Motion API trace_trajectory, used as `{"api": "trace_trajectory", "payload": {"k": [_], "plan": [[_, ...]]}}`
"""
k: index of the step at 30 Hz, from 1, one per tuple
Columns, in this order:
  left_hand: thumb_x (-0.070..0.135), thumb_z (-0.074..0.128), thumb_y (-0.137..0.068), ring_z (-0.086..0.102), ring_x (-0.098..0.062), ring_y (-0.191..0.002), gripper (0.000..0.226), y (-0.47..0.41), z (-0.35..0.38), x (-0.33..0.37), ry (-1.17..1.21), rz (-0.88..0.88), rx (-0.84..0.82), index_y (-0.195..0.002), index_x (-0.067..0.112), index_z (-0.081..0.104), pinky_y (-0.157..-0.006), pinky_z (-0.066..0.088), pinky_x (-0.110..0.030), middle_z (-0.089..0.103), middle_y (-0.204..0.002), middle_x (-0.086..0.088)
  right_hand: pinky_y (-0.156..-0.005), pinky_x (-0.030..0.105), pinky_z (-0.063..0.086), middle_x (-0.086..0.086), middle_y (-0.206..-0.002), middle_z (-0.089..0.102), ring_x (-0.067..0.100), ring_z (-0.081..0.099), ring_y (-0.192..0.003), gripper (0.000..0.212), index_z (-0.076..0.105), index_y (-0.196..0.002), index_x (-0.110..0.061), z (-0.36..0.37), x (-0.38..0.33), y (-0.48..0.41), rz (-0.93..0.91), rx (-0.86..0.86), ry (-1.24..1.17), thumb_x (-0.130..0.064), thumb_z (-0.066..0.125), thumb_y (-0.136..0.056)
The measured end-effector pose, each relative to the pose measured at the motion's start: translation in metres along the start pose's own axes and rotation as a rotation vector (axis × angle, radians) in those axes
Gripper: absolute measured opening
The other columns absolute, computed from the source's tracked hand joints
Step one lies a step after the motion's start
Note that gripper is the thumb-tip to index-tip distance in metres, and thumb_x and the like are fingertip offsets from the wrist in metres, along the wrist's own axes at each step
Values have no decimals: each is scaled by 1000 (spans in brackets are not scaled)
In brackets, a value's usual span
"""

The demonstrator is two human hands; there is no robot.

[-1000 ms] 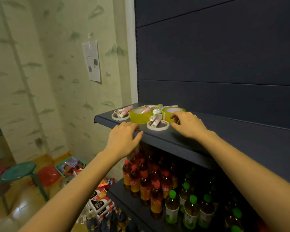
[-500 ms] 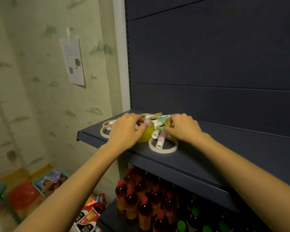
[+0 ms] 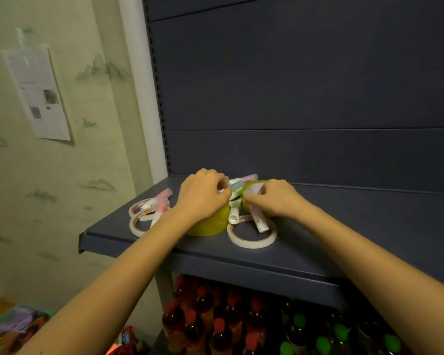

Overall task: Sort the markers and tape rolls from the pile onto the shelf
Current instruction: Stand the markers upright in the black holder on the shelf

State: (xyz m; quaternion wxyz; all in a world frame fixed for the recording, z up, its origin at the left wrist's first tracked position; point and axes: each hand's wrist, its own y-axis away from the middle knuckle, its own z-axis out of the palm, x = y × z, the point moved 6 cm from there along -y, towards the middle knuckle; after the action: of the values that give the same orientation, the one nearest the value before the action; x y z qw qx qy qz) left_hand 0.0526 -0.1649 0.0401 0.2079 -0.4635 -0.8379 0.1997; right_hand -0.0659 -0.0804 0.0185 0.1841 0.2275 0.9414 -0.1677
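Progress: barely begun | pile (image 3: 235, 213) sits unsorted at the shelf's (image 3: 344, 226) left end, markers (image 3: 260, 224) lying across tape rolls (image 3: 251, 244) | your left grip (image 3: 203, 193) curls over the yellow roll (image 3: 208, 224) | your right grip (image 3: 274, 201) curls among the markers, hold unclear | left: all the sorting

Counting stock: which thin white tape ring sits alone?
The white ring right of the yellow roll, markers lying across it; the other two lie together at the shelf's left end.
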Motion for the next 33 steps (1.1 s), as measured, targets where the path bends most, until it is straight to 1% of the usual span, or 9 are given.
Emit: {"api": "trace_trajectory", "payload": {"k": [2, 9, 13, 18, 23, 25, 27, 30, 33], "plan": [[37, 52, -90, 56, -21, -100, 25, -10, 10, 0, -7, 25, -52, -97, 18, 67, -80, 41, -33, 65, -103, -1, -51, 26, 32, 1, -62, 46, 19, 46, -67, 42, 49, -60, -13, -13, 6, 4, 59, 74, -115, -43, 51, -90], [50, 52, -83, 54, -24, -97, 33, -45, 49, 2, -282, -1, -306, -80, 17, 53, -83, 25, -36, 65, -98, -5, -75, 41, 48, 17, -86, 63, 27, 55, -77, 38, 56, -86, -1, -38, 20, 32, 180, 304, -310, -37, 45, -93], [59, 54, -77, 46, -25, -112, 49, -51, 66, 2, -321, 24, -404, -102, 17, 60, -96, 23, -40, 60, -112, -6, -74, 41, 48, 17, -87, 63, 26, 52, -73, 36, 55, -84, -2, -41, 25, 46, 215, 374, -311, -36, 45, -92], [58, 56, -75, 42, -25, -114, 56, -51, 73, 0, -267, 21, -378, -111, 15, 60, -93, 24, -39, 56, -118, -8, -70, 39, 47, 13, -85, 63, 26, 53, -71, 29, 53, -84, -7, -43, 34, 61, 241, 460, -284, -34, 46, -92], [52, 53, -80, 52, -26, -101, 38, -54, 60, -6, -20, -39, -332, -88, 16, 62, -90, 28, -39, 62, -93, -5, -49, 18, 41, 6, -87, 61, 14, 57, -57, 21, 51, -89, -11, -51, 48, 74, 231, 526, -292, -31, 49, -93], [48, 54, -82, 54, -25, -89, 34, -54, 50, -4, 129, -50, -294, -74, 16, 61, -91, 30, -40, 56, -72, 0, -50, 21, 44, 5, -89, 62, 12, 58, -53, 20, 50, -92, -12, -56, 54, 80, 237, 560, -309, -32, 50, -94], [46, 60, -82, 54, -23, -79, 35, -54, 37, 3, 293, -38, -233, -61, 17, 57, -82, 35, -36, 56, -67, 1, -57, 28, 50, 3, -87, 62, 12, 59, -52, 18, 49, -94, -14, -62, 60, 88, 245, 585, -316, -32, 51, -93], [39, 69, -77, 56, -21, -78, 26, -51, 18, 27, 459, 17, -164, -65, 17, 61, -68, 40, -31, 60, -70, 0, -58, 26, 49, -1, -83, 61, 10, 59, -53, 17, 47, -94, -15, -76, 70, 102, 252, 596, -286, -30, 55, -90], [36, 72, -75, 58, -21, -74, 24, -47, 5, 69, 511, 115, -117, -62, 22, 58, -72, 49, -34, 57, -61, 5, -58, 28, 51, -1, -83, 63, 10, 61, -55, 17, 47, -94, -17, -95, 84, 122, 268, 609, -265, -27, 59, -87]]}}
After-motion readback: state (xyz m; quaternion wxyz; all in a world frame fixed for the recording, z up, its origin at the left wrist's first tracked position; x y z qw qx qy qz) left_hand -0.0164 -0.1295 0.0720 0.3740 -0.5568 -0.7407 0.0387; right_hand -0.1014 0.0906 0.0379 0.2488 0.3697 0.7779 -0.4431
